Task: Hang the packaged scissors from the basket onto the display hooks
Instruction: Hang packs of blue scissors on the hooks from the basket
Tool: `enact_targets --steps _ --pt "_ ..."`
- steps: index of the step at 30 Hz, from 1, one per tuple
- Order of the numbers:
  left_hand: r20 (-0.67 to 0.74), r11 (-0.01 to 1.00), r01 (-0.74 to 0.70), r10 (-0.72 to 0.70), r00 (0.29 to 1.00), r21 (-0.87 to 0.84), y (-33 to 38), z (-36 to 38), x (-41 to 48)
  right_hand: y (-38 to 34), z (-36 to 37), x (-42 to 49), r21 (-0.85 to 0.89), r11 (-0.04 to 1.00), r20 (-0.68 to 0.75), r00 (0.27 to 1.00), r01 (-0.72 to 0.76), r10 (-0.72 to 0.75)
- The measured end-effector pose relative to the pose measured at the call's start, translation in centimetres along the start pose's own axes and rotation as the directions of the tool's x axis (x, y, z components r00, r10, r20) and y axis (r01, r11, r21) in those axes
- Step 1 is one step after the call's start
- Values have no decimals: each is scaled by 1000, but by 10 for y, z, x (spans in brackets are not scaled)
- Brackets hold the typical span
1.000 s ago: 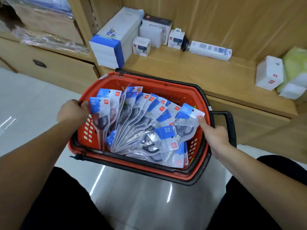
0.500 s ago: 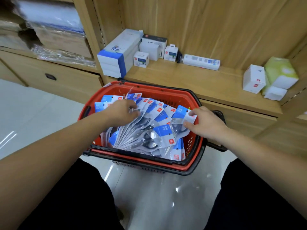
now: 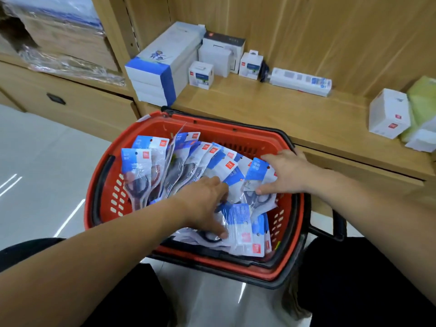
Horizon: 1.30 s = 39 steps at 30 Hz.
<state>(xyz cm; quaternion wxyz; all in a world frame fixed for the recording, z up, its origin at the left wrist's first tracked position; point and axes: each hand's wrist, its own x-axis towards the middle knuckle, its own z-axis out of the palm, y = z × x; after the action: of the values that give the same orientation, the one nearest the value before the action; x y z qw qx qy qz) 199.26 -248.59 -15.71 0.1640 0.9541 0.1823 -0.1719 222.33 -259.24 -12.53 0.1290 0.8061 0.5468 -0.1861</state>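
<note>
Wooden shelving (image 3: 259, 107) stocked with white boxes (image 3: 200, 73) stands behind the red basket (image 3: 212, 125), where the scissor packs (image 3: 141, 166) lie fanned. Since half a second ago, my left hand (image 3: 203, 204) has slid from the top of the fan to the near middle. Its fingertips are buried among the packs and the thumb is stretched over one; whether it grips any I cannot tell. My right hand (image 3: 287, 171) has reached further in and lies spread, fingers straight, pressing the end pack (image 3: 257, 171). Every pack is in the basket.
</note>
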Motion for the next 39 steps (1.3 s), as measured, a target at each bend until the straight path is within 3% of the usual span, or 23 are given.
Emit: enact_targets --steps 4,6,8,11,14,16,18,20,22,23,26,28,33,36,39 --pt "24 996 -3 5 1000 -86 -3 -2 7 -1 -1 9 213 975 -150 988 67 -35" --pt "13 977 47 -45 999 -209 -9 -13 10 3 -3 11 397 917 -200 979 49 34" --pt "-37 936 75 -93 995 -345 -15 -26 12 10 -4 13 459 888 -179 978 -12 106" --pt "-110 816 88 -182 977 -572 -25 -38 15 18 0 10 371 928 -79 994 -41 76" --pt "-80 651 76 -207 975 -755 -29 -40 15 17 0 5 474 880 -91 993 -20 72" --pt "-67 566 57 -195 978 -823 -27 -46 10 12 -10 -3 701 713 -141 985 28 100" --pt "-149 464 -54 -171 974 -884 -22 -52 5 5 -21 -13 917 392 -135 982 72 135" --pt "-214 312 -143 -207 955 -939 -15 -57 3 -3 -27 -22 985 142 -117 986 100 115" --pt "-237 182 -195 -252 938 -964 -7 -59 2 -13 -29 -27 991 51 -129 987 125 93" --pt "-259 175 -216 -278 925 -960 -5 -57 3 -19 -31 -28 989 34 -144 985 141 93" --pt "-379 385 -236 -355 854 -892 -2 -52 4 -36 -35 -28 985 18 -175 976 174 129" --pt "-403 449 -215 -379 833 -867 -1 -53 2 -44 -34 -27 983 -1 -180 972 182 149" --pt "-355 297 -233 -477 804 -926 -2 -55 3 -58 -43 -23 983 -47 -171 975 179 142" --pt "-365 321 -216 -535 762 -922 -7 -56 7 -65 -41 -20 973 -8 -230 971 231 64" --pt "-379 373 -199 -511 771 -906 -10 -56 8 -71 -31 -7 949 109 -311 939 297 144"
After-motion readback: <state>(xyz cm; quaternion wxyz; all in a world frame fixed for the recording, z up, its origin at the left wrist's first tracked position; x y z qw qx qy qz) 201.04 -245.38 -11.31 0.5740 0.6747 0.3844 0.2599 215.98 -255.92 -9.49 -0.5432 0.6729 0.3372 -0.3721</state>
